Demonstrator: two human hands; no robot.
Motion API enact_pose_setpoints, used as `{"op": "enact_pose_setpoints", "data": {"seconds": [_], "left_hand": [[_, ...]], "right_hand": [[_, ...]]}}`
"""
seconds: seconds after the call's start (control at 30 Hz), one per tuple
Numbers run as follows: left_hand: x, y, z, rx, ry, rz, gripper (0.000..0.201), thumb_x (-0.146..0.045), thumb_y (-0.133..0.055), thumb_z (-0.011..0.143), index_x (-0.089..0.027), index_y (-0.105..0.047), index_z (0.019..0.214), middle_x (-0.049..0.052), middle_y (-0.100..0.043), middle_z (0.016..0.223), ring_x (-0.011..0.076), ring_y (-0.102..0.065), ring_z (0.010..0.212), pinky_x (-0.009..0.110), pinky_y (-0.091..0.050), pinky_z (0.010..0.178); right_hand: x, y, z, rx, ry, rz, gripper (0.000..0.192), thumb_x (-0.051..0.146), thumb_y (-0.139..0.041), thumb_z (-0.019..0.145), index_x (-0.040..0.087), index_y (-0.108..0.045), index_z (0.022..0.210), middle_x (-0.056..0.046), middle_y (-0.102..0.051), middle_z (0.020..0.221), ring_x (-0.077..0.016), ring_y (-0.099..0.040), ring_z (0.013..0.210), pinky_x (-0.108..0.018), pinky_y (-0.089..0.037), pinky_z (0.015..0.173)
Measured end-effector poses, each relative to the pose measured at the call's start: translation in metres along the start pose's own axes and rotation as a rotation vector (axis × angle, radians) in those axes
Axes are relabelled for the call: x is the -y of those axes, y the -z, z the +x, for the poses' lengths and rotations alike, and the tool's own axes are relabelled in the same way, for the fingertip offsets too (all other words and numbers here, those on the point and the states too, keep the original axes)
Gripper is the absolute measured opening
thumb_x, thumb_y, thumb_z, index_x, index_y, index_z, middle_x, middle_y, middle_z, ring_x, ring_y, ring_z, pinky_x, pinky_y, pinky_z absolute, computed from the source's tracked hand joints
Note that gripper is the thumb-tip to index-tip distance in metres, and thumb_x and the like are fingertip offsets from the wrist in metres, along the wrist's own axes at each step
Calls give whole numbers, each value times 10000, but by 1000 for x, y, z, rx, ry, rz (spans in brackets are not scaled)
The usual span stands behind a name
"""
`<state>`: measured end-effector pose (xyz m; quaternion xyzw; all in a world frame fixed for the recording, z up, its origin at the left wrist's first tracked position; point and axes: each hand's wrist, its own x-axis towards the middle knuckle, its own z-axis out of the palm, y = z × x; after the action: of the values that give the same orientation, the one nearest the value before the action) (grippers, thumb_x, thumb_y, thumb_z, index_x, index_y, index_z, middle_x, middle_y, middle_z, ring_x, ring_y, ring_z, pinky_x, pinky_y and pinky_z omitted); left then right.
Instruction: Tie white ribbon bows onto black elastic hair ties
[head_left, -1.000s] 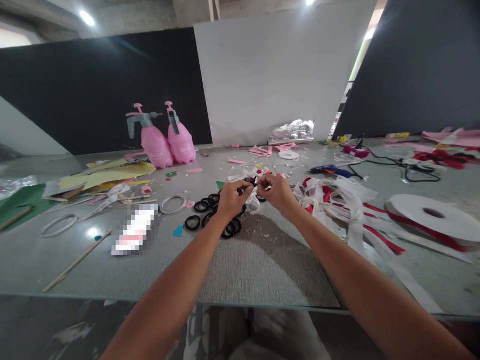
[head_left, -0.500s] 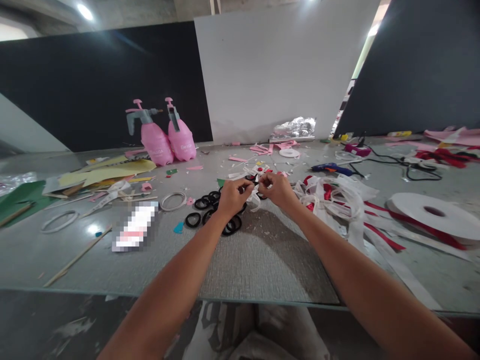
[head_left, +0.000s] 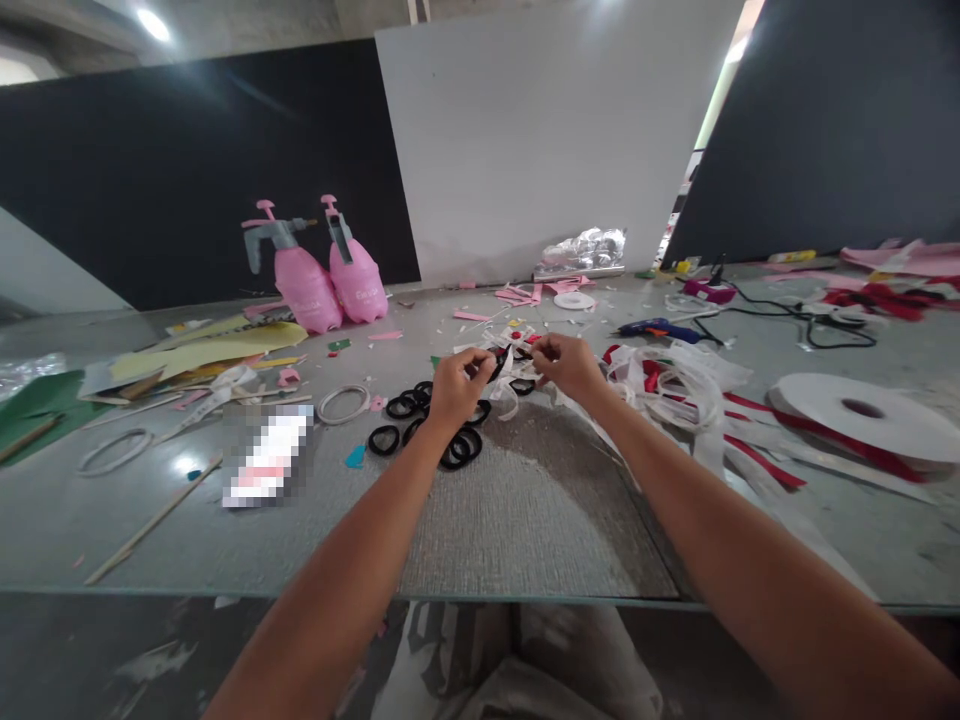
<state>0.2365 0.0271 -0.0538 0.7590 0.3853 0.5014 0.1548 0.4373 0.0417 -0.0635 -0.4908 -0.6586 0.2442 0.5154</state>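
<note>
In the head view, my left hand (head_left: 456, 388) pinches a black hair tie (head_left: 499, 362) between thumb and fingers. White ribbon (head_left: 508, 402) hangs in a loop just beside it. My right hand (head_left: 568, 366) is closed in a pinch a short way to the right; whatever lies in its fingertips is too small to make out. Several black hair ties (head_left: 459, 449) lie in a loose pile under and left of my left hand. Another hair tie (head_left: 523, 386) rests on the table between the hands.
A tangle of white and red ribbon (head_left: 686, 400) lies right of my right hand, with a white ribbon spool (head_left: 862, 420) beyond. Behind are a blue glue gun (head_left: 660, 330) and two pink spray bottles (head_left: 360, 282). A wooden stick (head_left: 154, 520) lies front left.
My hands have drawn apart, the right one shifting slightly right. The black hair tie now shows at my left fingertips. The whole view has shifted slightly.
</note>
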Motion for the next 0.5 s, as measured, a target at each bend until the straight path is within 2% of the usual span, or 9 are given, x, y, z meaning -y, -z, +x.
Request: {"op": "enact_pose_setpoints", "data": {"seconds": [0.1, 0.27, 0.37, 0.5], "left_hand": [[-1, 0, 1, -21, 37, -29, 261, -391, -551, 875, -174, -689, 831, 14, -684, 762, 121, -556, 645, 233, -441, 660], [-1, -3, 0, -36, 37, -61, 228, -366, -583, 855, -173, -701, 883, 21, -699, 789, 117, -564, 646, 235, -455, 663], [0, -4, 0, -47, 51, -65, 231, -376, -588, 848, -173, -699, 865, 21, -699, 777, 117, -564, 638, 237, -456, 653], [2, -4, 0, -31, 50, -65, 226, -377, -612, 830, -171, -699, 865, 21, -705, 776, 115, -566, 624, 240, -451, 641]], "right_hand": [[9, 3, -1, -9, 18, 61, 192, 348, -590, 753, 159, -619, 772, -2, -591, 622, -123, -564, 500, -234, -488, 454], [29, -15, -12, 25, 172, -6, 149, 295, -580, 777, 159, -641, 767, -27, -643, 674, -133, -602, 593, -238, -499, 555], [30, -23, -15, 0, 194, -38, 152, 272, -579, 780, 160, -676, 815, -43, -681, 726, -149, -629, 651, -253, -503, 607], [26, -22, -15, 8, 187, -66, 186, 291, -595, 786, 167, -707, 867, -50, -708, 757, -162, -646, 669, -264, -499, 619]]}}
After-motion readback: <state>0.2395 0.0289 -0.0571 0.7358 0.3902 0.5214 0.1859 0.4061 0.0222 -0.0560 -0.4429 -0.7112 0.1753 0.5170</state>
